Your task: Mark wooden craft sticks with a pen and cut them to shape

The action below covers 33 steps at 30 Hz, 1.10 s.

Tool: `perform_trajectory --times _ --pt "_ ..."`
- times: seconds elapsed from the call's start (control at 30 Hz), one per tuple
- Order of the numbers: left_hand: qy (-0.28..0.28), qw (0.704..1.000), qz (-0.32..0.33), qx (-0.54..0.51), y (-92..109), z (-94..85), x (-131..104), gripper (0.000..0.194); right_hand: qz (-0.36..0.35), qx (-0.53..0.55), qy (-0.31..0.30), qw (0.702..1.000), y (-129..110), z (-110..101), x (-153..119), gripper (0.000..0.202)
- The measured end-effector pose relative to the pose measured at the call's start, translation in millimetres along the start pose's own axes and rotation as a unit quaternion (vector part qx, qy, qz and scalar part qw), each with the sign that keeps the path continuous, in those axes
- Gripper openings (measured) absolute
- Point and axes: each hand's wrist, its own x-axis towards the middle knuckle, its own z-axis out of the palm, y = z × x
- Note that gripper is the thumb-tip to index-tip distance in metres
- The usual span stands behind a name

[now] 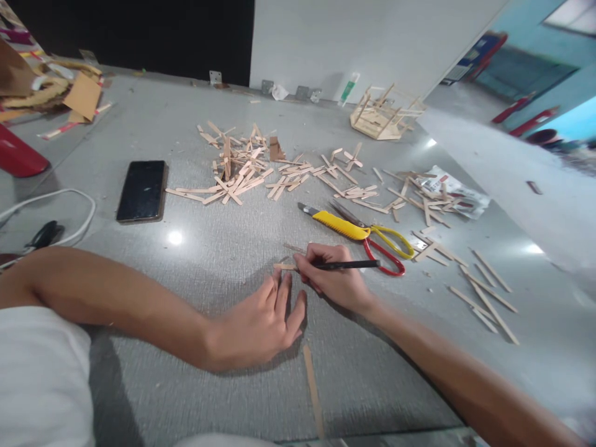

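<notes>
Between my hands a short wooden stick piece (285, 267) lies on the grey table. My left hand (261, 320) rests on the table with fingers apart, its fingertips at the near edge of that piece; it grips nothing. My right hand (330, 276) is closed around a black pen (354, 264), whose tip end is hidden by the fingers near the piece's right end. Thin wooden slivers (294, 247) lie just beyond. Nearer to me, a longer flat strip (313, 391) lies on the table.
A yellow cutter (339, 225) and scissors (388, 248) lie beyond my right hand. Farther back are loose wooden sticks (242, 177) and a stick frame (379, 118). A phone (142, 191) and white cable (90, 211) lie left, more sticks (488, 298) right.
</notes>
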Motion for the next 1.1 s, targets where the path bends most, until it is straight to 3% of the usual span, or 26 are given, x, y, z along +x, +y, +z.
perform_trajectory --times 0.4,0.57,0.73,0.87,1.0,1.1 --pt "0.009 1.0 0.01 0.006 -1 -0.1 1 0.053 -0.022 -0.028 0.0 0.999 0 1 0 0.052" --pt "0.004 1.0 0.007 0.012 -1 0.6 0 0.053 0.045 0.073 -0.005 0.996 -5 -4 1 0.053" --pt "0.006 1.0 0.01 0.015 -1 0.8 -2 0.055 0.068 0.162 0.071 0.982 -12 -23 6 0.056" --pt "0.026 0.999 0.036 0.03 -2 -1.5 -3 0.05 0.045 0.154 0.119 0.98 -15 -29 7 0.057" --pt "0.059 0.997 0.051 0.028 -3 -1.6 -3 0.041 0.032 0.097 0.082 0.991 -15 -19 2 0.054" --pt "0.054 0.998 0.019 0.02 -2 0.6 -1 0.045 0.026 0.067 0.034 0.997 -9 -10 -2 0.052"
